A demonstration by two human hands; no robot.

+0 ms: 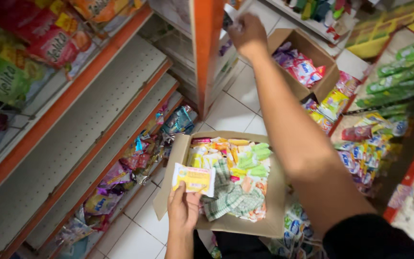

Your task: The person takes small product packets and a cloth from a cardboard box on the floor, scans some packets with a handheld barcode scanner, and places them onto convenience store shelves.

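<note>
My left hand (183,211) pinches a small yellow packet (193,179), long side level, just above the open cardboard box (180,153) of sweets and a checked cloth (231,199). My right hand (247,33) reaches far up beside the orange shelf post (206,52), fingers curled on something I can't make out.

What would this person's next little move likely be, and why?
Probably lifting the yellow packet in the left hand toward the shelf end, since the right hand already reaches up there, and the open box below holds many more packets.
</note>
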